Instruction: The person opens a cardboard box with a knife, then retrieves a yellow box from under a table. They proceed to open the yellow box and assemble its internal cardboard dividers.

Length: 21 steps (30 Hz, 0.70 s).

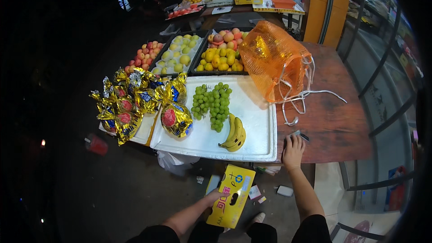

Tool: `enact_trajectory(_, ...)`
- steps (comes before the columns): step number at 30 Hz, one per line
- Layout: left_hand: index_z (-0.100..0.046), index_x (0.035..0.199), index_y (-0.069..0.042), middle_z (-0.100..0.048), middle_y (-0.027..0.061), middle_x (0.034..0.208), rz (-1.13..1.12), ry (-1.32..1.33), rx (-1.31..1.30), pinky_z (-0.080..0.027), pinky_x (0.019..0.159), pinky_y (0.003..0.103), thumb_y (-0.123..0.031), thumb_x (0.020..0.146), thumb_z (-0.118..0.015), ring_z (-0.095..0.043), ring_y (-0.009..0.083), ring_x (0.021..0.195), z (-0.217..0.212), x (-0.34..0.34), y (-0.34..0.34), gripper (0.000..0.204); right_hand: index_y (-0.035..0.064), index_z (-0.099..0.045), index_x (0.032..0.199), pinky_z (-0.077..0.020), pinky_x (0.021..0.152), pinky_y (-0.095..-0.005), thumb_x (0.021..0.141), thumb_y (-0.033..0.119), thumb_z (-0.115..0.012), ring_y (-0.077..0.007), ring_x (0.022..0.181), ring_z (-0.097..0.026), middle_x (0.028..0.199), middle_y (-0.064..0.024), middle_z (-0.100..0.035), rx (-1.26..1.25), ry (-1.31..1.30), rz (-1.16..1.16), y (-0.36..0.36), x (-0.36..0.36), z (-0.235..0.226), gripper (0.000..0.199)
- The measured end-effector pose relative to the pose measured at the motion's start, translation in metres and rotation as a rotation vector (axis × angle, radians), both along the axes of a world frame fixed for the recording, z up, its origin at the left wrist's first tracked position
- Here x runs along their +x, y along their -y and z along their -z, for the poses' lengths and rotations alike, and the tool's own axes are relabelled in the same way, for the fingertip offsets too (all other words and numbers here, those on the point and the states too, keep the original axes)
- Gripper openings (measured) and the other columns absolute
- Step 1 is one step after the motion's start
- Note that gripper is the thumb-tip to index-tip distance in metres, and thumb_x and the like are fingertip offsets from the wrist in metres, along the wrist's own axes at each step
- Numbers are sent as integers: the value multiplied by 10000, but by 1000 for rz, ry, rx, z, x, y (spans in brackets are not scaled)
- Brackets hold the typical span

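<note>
My left hand grips the side of a yellow cardboard box with oval hand holes, held low in front of the table; its thumb lies on top and the other fingers are hidden. My right hand rests on the brown wooden table, fingers stretched out and slightly apart. Its fingertips touch or nearly touch a small silver and black tool, perhaps a cutter. Left of that hand, a white foam tray bears green grapes, bananas and a gold-wrapped round package.
More gold foil packages crowd the left. An orange mesh bag with white cords stands at the back right. Behind are crates of yellow fruit and pale green fruit. A glass case borders the right; litter lies on the floor.
</note>
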<state>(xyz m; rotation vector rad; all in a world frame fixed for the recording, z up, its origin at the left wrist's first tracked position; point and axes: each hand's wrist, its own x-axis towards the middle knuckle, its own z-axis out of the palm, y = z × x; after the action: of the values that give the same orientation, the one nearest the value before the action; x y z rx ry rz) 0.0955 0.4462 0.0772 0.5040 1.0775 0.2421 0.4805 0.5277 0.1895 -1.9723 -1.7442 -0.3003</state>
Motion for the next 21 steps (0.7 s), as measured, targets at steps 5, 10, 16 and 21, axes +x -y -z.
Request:
enact_trajectory(5, -551, 1208, 6, -681, 150, 1031, -50, 29, -41, -571, 756, 354, -132, 918, -620, -689, 243, 883, -77, 32, 46, 330, 39, -547, 1201, -313, 1062, -503, 802, 37, -612, -363, 1239, -437, 1256, -187, -510, 83, -349, 107, 84, -31, -30, 404)
enact_trajectory(10, -538, 1233, -7, -668, 167, 1063, -25, 222, -207, -575, 790, 387, -163, 930, -597, -680, 266, 926, -120, 90, 83, 346, -26, -582, 1138, -476, 849, -398, 898, 245, -647, -341, 965, -584, 1066, -209, -584, -439, -742, 197, 285, -15, 40, 368)
enact_trajectory(16, -495, 1288, -24, -620, 173, 1152, 40, 489, -512, -502, 934, 461, -254, 931, -599, -627, 308, 1055, -186, 190, 123, 438, -18, -570, 1174, -496, 807, -315, 1006, 357, -474, -205, 917, -629, 1031, -109, -663, -408, -1540, 553, 425, -31, -17, 421)
enact_trajectory(21, -468, 1323, -12, -577, 121, 1251, 212, 749, -586, -455, 1009, 447, -249, 937, -573, -576, 297, 1146, -254, 269, 152, 465, 1, -522, 1252, -492, 892, -324, 1035, 334, -365, -202, 1012, -612, 1161, -133, -624, 62, -1877, 390, 458, 3, -124, 427)
